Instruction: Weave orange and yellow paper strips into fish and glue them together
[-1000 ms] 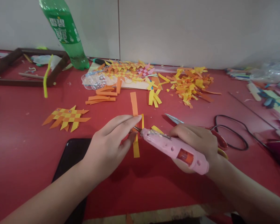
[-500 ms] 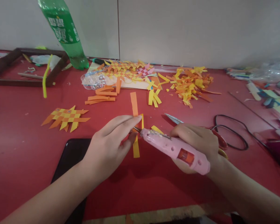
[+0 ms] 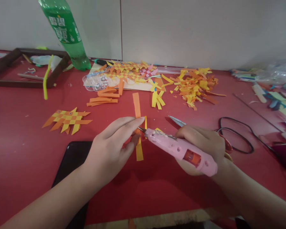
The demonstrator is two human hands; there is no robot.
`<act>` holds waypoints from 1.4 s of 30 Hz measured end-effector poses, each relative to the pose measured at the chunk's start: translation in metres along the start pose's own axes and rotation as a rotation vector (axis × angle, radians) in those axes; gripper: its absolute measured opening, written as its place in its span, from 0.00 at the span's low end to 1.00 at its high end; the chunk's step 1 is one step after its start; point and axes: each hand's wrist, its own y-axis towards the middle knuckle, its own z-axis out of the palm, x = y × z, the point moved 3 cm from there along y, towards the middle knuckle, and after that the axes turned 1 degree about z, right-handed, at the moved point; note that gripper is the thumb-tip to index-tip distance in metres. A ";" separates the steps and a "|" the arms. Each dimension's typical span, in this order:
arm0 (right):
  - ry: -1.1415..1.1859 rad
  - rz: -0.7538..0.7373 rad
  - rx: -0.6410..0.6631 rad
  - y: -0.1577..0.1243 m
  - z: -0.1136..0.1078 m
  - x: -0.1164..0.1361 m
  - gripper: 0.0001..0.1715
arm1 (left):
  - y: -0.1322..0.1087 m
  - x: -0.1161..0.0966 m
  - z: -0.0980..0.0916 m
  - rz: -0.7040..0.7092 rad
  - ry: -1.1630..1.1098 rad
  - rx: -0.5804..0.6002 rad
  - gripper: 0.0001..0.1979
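Note:
My left hand (image 3: 114, 140) pinches crossed paper strips between thumb and fingers, just above the red table. An orange paper strip (image 3: 136, 105) sticks up past the fingertips. Below them hangs a yellow paper strip (image 3: 139, 152), and a thin folded yellow edge shows at the right. My right hand (image 3: 202, 143) is wrapped round a pink hot glue gun (image 3: 169, 144). Its metal nozzle points left, close to the strips at my left fingertips; whether it touches them I cannot tell. Scissors (image 3: 177, 121) lie partly hidden behind my right hand.
A woven paper fish (image 3: 68, 121) and a black phone (image 3: 71, 159) lie left. Behind are orange strips (image 3: 103, 100), yellow strips (image 3: 158, 100), a heap of scraps (image 3: 196, 86) and a green bottle (image 3: 66, 35). A black cord (image 3: 237, 133) loops at right.
The glue gun has shifted slightly right with my right hand, its nozzle drawn back a little from the strips. My left hand stays almost still.

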 end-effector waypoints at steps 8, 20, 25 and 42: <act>0.007 0.017 0.005 0.002 -0.002 0.000 0.10 | -0.001 -0.001 -0.001 0.002 0.036 -0.025 0.14; -0.055 0.033 -0.014 0.000 0.000 0.000 0.10 | 0.001 -0.001 -0.002 0.000 0.049 -0.031 0.15; -0.040 0.012 -0.014 0.001 0.000 0.001 0.11 | 0.002 -0.002 -0.002 -0.002 0.045 -0.036 0.14; -0.240 0.308 0.336 -0.017 -0.004 -0.104 0.20 | -0.004 0.009 0.001 -0.492 -0.408 0.101 0.18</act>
